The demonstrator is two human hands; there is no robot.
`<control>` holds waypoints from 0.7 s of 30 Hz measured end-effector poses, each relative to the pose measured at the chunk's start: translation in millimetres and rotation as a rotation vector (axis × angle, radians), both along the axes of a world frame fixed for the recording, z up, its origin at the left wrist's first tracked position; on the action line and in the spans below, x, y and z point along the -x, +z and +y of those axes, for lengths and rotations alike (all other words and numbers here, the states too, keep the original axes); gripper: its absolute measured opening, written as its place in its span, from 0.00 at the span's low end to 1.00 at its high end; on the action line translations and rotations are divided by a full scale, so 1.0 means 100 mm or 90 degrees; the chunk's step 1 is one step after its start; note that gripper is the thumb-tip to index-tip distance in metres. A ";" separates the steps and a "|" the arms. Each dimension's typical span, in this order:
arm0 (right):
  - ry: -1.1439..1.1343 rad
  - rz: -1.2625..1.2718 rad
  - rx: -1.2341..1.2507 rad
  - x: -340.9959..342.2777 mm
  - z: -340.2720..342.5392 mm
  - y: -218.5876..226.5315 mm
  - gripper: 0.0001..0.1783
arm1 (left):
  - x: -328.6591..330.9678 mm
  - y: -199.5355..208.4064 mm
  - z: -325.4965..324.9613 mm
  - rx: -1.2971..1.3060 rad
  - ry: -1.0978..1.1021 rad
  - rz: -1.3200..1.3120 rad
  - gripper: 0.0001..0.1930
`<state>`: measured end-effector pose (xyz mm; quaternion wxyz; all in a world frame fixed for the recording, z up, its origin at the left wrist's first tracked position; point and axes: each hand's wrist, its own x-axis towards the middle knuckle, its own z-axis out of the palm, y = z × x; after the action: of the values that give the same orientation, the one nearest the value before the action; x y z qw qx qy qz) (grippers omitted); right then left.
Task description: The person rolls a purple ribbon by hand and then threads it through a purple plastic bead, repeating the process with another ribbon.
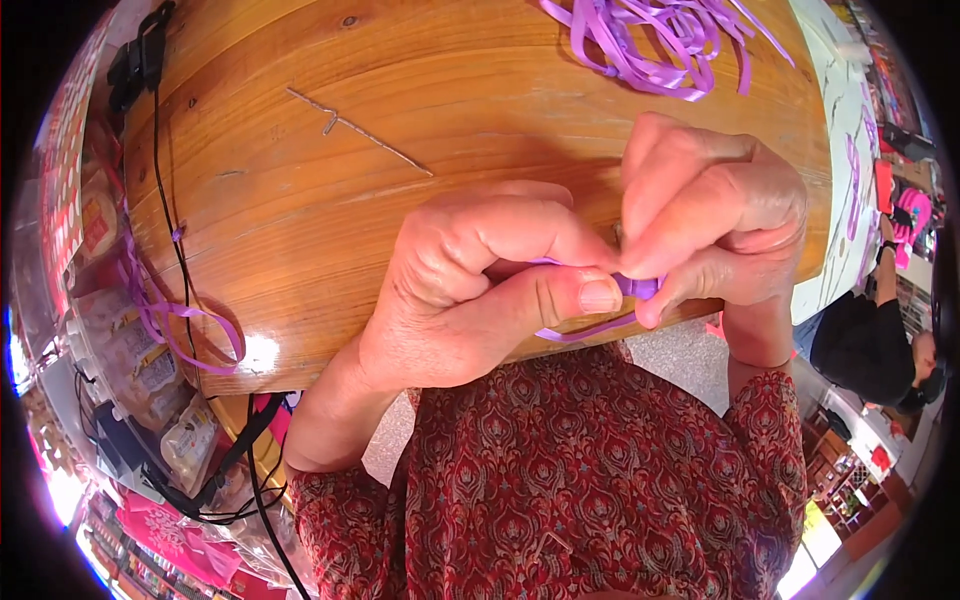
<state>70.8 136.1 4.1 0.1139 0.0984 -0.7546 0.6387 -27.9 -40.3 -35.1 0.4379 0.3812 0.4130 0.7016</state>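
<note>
Both of my hands meet above the near edge of the wooden table, pinching one purple ribbon (641, 288). My left hand (480, 290) grips it between thumb and forefinger. Thumb and fingers of my right hand (720, 215) close on the same ribbon just to the right, fingertips almost touching the left ones. A short folded or wrapped bit of ribbon shows between the two thumbs. Below the hands a loop of it hangs near the table edge. Part of the ribbon is hidden behind my left fingers.
A heap of purple ribbons (660, 45) lies at the table's far right. A thin twisted wire (360, 130) rests on the wooden table (290, 220). More ribbon (165, 310) drapes over the left edge, beside a black cable (160, 180) and plastic packages (120, 340). Another person (865, 345) is at the right.
</note>
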 end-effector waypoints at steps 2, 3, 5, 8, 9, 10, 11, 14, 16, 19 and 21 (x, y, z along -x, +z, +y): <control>-0.009 -0.029 0.021 -0.02 0.02 -0.01 0.17 | -0.02 0.00 0.01 0.012 -0.006 -0.027 0.03; 0.024 0.003 -0.006 -0.01 0.04 -0.03 0.18 | -0.02 0.02 0.01 0.026 -0.007 -0.035 0.04; 0.055 0.034 -0.031 -0.02 0.06 -0.04 0.19 | -0.01 0.00 0.02 0.042 -0.010 -0.043 0.04; 0.080 0.035 -0.065 -0.02 0.04 -0.02 0.21 | -0.01 -0.07 0.03 0.026 -0.014 -0.031 0.06; 0.064 0.031 -0.063 -0.03 0.02 -0.02 0.21 | -0.01 -0.06 0.03 0.030 -0.005 -0.043 0.06; 0.047 0.028 -0.061 -0.03 0.01 -0.02 0.22 | -0.01 -0.06 0.03 0.034 0.005 -0.056 0.06; 0.047 0.027 -0.060 -0.03 0.02 -0.02 0.22 | -0.01 -0.07 0.03 0.034 0.004 -0.056 0.06; 0.027 -0.016 -0.103 -0.03 0.04 -0.02 0.22 | -0.01 -0.07 0.03 0.070 0.032 -0.061 0.06; 0.018 0.023 -0.122 -0.01 0.07 -0.06 0.22 | -0.02 -0.07 0.04 0.097 0.078 -0.063 0.06; -0.020 0.009 -0.153 -0.01 0.06 -0.06 0.23 | -0.03 -0.06 0.06 0.088 0.092 -0.141 0.06; -0.026 0.019 -0.166 0.00 0.04 -0.06 0.23 | -0.07 -0.02 0.07 0.091 0.097 -0.225 0.06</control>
<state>70.6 139.9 -2.0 0.1244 0.1066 -0.8314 0.5309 -21.1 -33.6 -37.0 0.4750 0.1881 0.4061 0.7577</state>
